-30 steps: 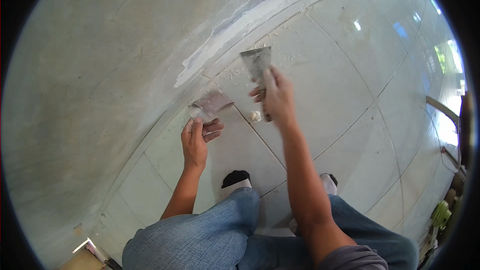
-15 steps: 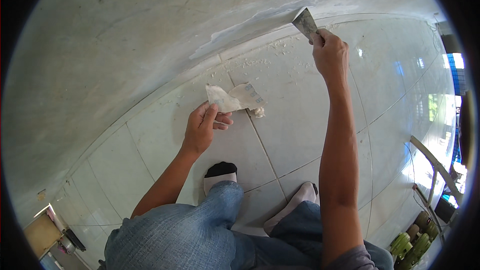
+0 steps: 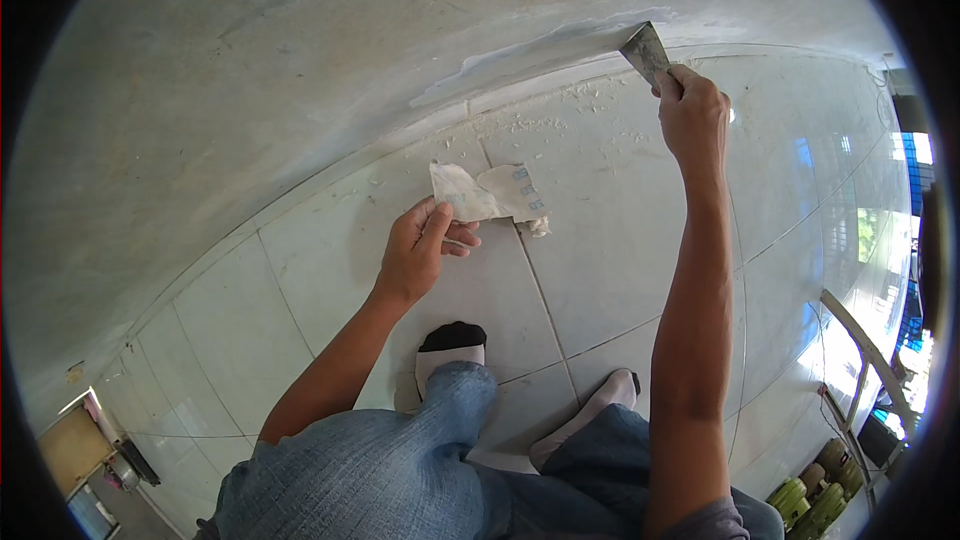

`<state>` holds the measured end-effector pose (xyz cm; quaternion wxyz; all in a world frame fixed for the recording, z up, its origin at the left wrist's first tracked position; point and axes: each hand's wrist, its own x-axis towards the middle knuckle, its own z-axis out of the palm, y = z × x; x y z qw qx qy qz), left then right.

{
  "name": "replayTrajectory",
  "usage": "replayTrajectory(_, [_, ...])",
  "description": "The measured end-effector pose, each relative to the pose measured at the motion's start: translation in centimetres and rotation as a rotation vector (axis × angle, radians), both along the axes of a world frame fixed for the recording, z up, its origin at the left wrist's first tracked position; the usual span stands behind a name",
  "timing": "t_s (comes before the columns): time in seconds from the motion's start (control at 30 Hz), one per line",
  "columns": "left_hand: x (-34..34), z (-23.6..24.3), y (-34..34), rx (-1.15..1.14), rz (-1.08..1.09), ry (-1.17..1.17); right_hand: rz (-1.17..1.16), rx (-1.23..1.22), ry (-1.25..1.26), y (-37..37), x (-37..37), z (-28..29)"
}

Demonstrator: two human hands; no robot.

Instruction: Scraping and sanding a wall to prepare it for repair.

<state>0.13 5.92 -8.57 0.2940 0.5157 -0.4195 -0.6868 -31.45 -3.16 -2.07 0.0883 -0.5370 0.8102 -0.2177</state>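
Observation:
My right hand (image 3: 694, 112) is wrapped round a putty knife (image 3: 645, 50). The knife's flat metal blade is up against the foot of the wall, at the right end of a pale, uneven patch (image 3: 500, 64); whether its edge presses on the surface I cannot tell. Nearer to me, my left hand (image 3: 422, 243) pinches a bent, whitish piece of cardboard (image 3: 515, 192) with faded blue print. A pale, crumpled lump (image 3: 538, 227) shows at the cardboard's lower right edge.
Pale flakes (image 3: 535, 124) litter the floor tiles (image 3: 600, 250) along the wall (image 3: 250, 90). My socked feet (image 3: 452, 343) are on the tiles below my hands. A metal frame (image 3: 868, 350) and green cylinders (image 3: 822, 508) stand at the right; a brown box-like thing (image 3: 75, 450) is at the far left.
The putty knife has slid a little to the right along the wall in my right hand. My view has shifted slightly; the left hand still pinches the cardboard.

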Motion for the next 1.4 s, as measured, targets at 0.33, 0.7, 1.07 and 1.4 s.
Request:
replayTrajectory(0.33, [-0.6,0.0,0.0,-0.005,-0.019,0.009,0.052,-0.109,0.056,-0.1,-0.7,-0.9])
replayTrajectory(0.7, [0.5,0.1,0.3,-0.027,0.003,-0.059,-0.315,-0.186,-1.070,2.2,-1.4,-3.5])
replayTrajectory(1.07, [0.4,-0.5,0.5,-0.029,-0.013,-0.036,-0.325,-0.235,-1.290,-0.3,2.9,-5.5])
replayTrajectory(1.4, [0.7,-0.7,0.7,-0.034,-0.024,-0.085,-0.358,-0.234,-1.204,1.7,4.6,-5.9])
